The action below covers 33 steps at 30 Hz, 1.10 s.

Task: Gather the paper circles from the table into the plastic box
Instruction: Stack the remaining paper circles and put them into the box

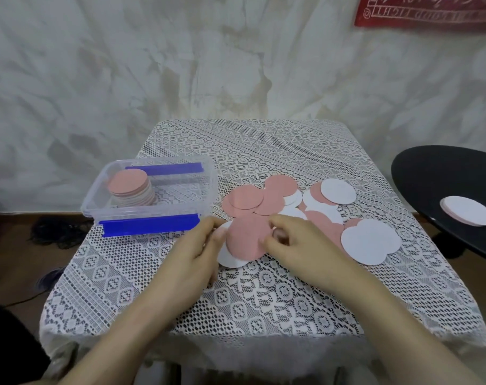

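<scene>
Several pink and white paper circles (266, 202) lie overlapping on the lace-covered table (264, 295), right of centre. A clear plastic box (153, 208) with blue clips stands at the table's left and holds a stack of circles (130, 190). My left hand (200, 251) and my right hand (297, 245) meet at the near edge of the pile. Between them they pinch a small stack of circles (244, 240), pink on top, white beneath. The fingers hide the stack's edges.
A black round stool or tray (430, 179) juts in at the right with a few circles (468, 214) on it. A wall stands right behind the table. Dark cables lie on the floor at the left.
</scene>
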Tool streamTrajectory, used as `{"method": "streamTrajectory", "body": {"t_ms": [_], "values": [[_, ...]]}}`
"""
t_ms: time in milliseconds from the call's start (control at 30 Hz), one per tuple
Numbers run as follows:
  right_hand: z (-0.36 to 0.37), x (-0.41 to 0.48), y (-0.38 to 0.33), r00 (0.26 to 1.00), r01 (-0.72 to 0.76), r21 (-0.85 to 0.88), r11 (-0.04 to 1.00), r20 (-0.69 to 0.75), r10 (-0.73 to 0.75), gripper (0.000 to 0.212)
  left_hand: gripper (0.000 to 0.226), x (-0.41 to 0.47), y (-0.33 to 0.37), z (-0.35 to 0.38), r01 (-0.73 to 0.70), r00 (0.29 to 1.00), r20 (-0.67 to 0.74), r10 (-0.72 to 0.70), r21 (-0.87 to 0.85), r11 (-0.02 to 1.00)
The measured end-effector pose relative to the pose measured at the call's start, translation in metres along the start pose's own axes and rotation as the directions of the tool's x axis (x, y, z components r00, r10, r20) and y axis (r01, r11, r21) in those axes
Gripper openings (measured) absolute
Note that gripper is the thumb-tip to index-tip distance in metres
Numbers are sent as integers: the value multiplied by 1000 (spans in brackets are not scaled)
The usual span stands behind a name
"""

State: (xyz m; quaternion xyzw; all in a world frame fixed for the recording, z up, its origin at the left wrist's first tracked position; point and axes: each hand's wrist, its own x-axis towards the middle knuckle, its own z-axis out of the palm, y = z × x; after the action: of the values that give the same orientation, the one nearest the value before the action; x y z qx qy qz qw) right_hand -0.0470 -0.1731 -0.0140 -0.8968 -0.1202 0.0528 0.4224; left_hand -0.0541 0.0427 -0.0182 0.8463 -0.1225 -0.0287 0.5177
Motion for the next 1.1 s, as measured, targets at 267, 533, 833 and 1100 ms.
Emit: {"method": "streamTrajectory", "body": {"t_ms": [267,533,833,1100], "values": [[7,-9,-7,990,120,-46,992,-74,-123,11,9,-6,1,1,-145,987,-43,155,188,971],[13,-12,-13,973,168,-215,962,-120,-197,12,11,-6,1,0,-171,975,-79,207,321,931],[10,-11,-24,972,206,-428,880,-17,-235,10,4,-4,-5,3,-186,976,-45,215,355,916],[13,-10,-24,978,183,-394,901,-17,-206,9,8,-4,-6,1,-147,987,-17,161,325,934]]}}
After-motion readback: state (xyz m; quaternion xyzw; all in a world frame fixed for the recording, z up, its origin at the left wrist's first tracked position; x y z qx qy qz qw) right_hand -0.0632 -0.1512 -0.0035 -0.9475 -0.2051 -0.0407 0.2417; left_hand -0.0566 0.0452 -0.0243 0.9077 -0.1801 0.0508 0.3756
